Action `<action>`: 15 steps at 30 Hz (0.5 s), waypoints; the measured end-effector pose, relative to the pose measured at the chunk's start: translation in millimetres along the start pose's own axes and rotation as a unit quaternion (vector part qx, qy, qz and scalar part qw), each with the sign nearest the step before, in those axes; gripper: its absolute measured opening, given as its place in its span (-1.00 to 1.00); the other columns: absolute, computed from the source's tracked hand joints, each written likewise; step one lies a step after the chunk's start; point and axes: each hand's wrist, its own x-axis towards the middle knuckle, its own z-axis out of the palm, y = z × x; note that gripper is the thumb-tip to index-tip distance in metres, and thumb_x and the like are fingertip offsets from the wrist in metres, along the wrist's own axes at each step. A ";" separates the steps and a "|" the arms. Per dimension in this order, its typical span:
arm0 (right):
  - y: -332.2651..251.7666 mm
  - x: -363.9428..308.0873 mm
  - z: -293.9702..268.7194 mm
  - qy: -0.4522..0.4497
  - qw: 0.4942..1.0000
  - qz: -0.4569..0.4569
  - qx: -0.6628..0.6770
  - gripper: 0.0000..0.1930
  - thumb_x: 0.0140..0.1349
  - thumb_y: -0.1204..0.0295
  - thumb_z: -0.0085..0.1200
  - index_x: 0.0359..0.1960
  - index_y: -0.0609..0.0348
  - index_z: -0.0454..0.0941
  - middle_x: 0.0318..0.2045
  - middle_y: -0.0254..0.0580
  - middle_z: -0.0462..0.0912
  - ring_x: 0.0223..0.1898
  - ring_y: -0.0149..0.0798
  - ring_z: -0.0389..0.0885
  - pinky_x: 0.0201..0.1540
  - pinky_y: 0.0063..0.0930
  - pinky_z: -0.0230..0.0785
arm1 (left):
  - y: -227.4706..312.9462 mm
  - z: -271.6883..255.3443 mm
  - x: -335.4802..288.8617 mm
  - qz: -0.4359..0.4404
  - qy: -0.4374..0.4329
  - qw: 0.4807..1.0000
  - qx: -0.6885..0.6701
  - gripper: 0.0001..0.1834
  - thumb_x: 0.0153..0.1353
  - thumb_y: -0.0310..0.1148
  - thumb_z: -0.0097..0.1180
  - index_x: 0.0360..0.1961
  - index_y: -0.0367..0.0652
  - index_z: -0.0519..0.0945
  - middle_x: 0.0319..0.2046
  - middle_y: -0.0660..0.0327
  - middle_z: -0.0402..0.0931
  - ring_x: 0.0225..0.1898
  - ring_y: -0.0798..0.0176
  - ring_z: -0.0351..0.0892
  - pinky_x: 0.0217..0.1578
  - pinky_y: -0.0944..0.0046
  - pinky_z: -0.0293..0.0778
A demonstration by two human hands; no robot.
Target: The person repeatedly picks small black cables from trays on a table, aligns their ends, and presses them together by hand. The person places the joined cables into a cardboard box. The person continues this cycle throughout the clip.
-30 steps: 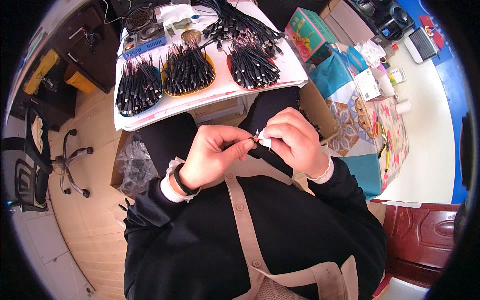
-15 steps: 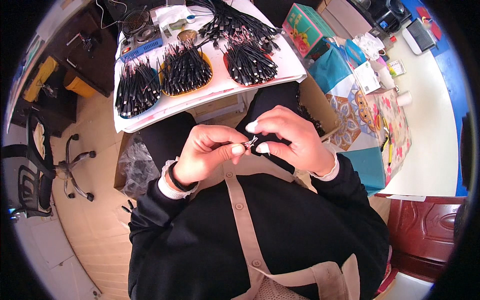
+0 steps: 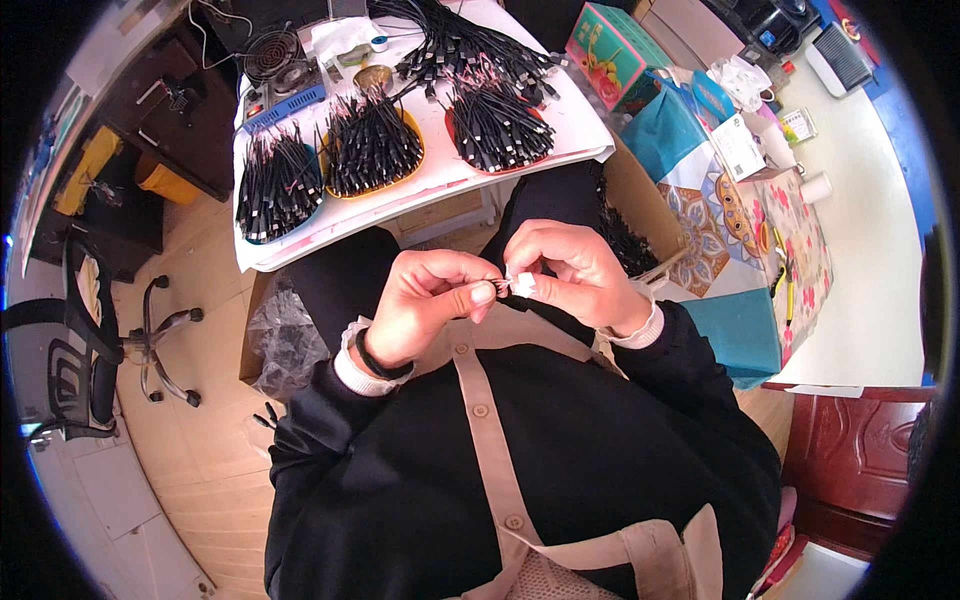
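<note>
In front of my lap, my left hand (image 3: 425, 298) pinches a thin cable's wire end (image 3: 502, 286) between thumb and forefinger. My right hand (image 3: 575, 275) closes its thumb and forefinger on the tips of the same fine wires. White coverings wrap the right thumb and forefinger tips. Most of the cable is hidden by my fingers. Beyond my knees, black cables with metal plugs fill a blue tray (image 3: 283, 238), a yellow tray (image 3: 378, 192) and a red tray (image 3: 508, 170) on the white table (image 3: 440, 203).
More black cables (image 3: 450, 45) lie heaped at the table's back, beside a blue device (image 3: 290, 105) with a fan. A cardboard box (image 3: 655, 215) holding cables stands right of my knees. Farther right are a patterned cloth (image 3: 700, 230) and a yellow-handled tool (image 3: 788, 290). An office chair (image 3: 150, 340) stands left.
My right thumb and forefinger, apart before, have closed on the wire ends. The left hand keeps its pinch, and the view has shifted slightly.
</note>
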 end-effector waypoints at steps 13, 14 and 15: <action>5.5 -6.2 -15.4 0.102 0.971 -0.026 -0.217 -0.62 0.09 0.46 0.26 -0.03 0.19 0.52 -0.09 -0.18 0.55 -0.14 -0.26 0.56 -0.22 -0.47 0.43 | 1.1 1.8 -1.8 0.054 -0.017 0.986 -0.156 -0.83 0.17 -0.48 0.22 -0.25 -0.38 0.62 -0.39 0.12 0.61 -0.51 0.41 0.45 -0.45 0.41 0.36; 0.7 -4.8 -14.2 0.087 0.969 -0.081 -0.217 -0.62 0.07 0.45 0.26 -0.04 0.20 0.53 -0.10 -0.17 0.55 -0.14 -0.22 0.57 -0.19 -0.45 0.43 | -1.9 2.8 -1.0 0.042 -0.002 0.986 -0.159 -0.82 0.16 -0.46 0.22 -0.26 -0.37 0.61 -0.44 0.13 0.59 -0.55 0.41 0.41 -0.48 0.40 0.32; -3.9 -2.9 -12.2 0.064 0.965 -0.129 -0.218 -0.62 0.06 0.45 0.27 -0.06 0.20 0.53 -0.10 -0.15 0.56 -0.14 -0.17 0.57 -0.16 -0.43 0.43 | -4.3 3.6 -0.6 0.038 0.006 0.986 -0.164 -0.81 0.16 -0.44 0.23 -0.28 -0.37 0.61 -0.49 0.14 0.58 -0.60 0.41 0.37 -0.51 0.39 0.28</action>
